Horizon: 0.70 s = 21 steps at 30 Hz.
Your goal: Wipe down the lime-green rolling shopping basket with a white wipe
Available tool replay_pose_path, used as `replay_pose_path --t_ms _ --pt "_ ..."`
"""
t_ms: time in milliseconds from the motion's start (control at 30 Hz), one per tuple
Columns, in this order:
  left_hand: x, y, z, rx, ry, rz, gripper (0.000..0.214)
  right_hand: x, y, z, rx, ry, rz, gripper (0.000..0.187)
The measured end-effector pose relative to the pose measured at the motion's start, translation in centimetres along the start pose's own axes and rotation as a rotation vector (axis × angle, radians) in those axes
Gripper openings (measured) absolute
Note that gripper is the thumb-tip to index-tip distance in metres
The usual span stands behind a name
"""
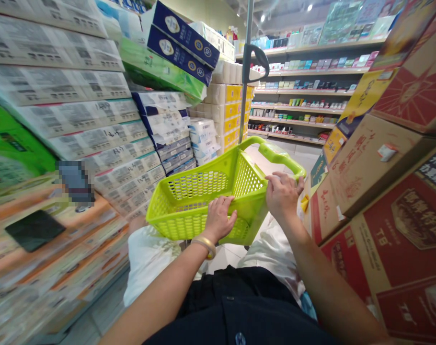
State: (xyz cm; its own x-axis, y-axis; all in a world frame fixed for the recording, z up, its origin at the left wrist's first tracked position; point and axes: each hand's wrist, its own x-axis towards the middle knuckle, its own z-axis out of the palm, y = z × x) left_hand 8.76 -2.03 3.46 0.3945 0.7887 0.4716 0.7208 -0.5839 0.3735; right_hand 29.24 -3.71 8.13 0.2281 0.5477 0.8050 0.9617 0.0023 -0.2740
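A lime-green plastic shopping basket [203, 220] with perforated walls stands between my knees, tilted to one side in this view. The part of its inside that I can see holds nothing. My left hand [220, 218], below a gold bangle [205, 244], has its fingers hooked over the near rim. At the right-hand corner my right hand [283, 194] grips the rim, just below the basket's green carrying handle [281, 155]. A grey pull rod with a dark loop grip [256, 62] rises behind the basket.
Stacked paper packs [96, 115] crowd the left side, with a dark flat object [34, 230] and a blurred phone-like item [76, 181] on the orange packs. Cardboard cartons [394, 215] rise close on the right. Stocked shelves [304, 91] line the back beyond the tiled floor.
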Motion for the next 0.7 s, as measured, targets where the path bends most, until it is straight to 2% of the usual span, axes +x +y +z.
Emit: replay_pose_path --t_ms 133,200,467,567,700 --pt "-0.1 0.0 -0.1 0.022 -0.008 0.001 0.039 -1.9 -2.8 0.3 0.041 -0.096 -0.124 0.024" --pt "-0.1 0.0 -0.2 0.029 -0.014 0.006 0.04 -2.4 -3.3 0.2 0.065 -0.121 -0.152 0.023" --pt "-0.3 -0.2 -0.2 0.016 0.0 0.028 0.042 -0.7 -1.0 -0.2 0.036 -0.041 -0.03 0.025" --pt "-0.3 -0.2 -0.2 0.019 -0.004 0.031 0.043 -1.6 -2.5 0.2 0.045 -0.075 -0.053 0.024" --pt "-0.3 -0.4 -0.3 0.021 -0.015 0.053 0.043 -3.6 -5.5 0.8 0.096 -0.184 -0.161 0.023"
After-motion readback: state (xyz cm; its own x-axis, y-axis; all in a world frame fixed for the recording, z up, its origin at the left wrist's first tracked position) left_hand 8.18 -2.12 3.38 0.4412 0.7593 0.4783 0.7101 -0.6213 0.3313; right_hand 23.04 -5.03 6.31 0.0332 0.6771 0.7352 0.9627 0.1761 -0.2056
